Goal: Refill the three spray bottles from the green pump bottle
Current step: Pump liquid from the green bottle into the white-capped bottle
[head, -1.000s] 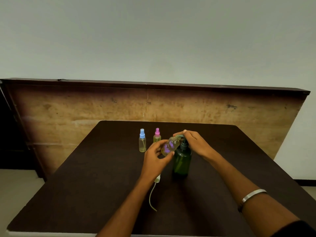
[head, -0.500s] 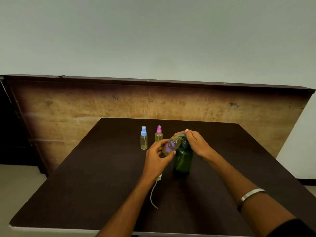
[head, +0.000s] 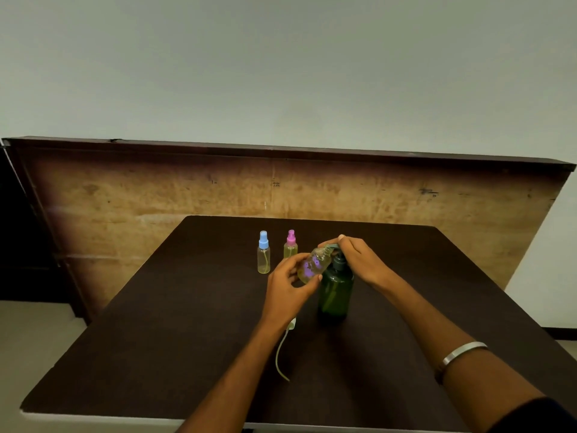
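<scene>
Where the dark table (head: 156,323) begins, a loose sprayer head with dip tube (head: 285,345) lies beside the left wrist. Farther in, the left hand (head: 288,287) grips an uncapped spray bottle (head: 313,265), tilted, its neck at the green pump bottle (head: 335,292); purple markings on it are unreadable. The right hand (head: 359,259) curls over the pump. Beyond stand blue-capped (head: 263,253) and pink-capped (head: 290,245) bottles of yellowish liquid, then a wooden panel (head: 187,189) and a pale wall (head: 281,73).
</scene>
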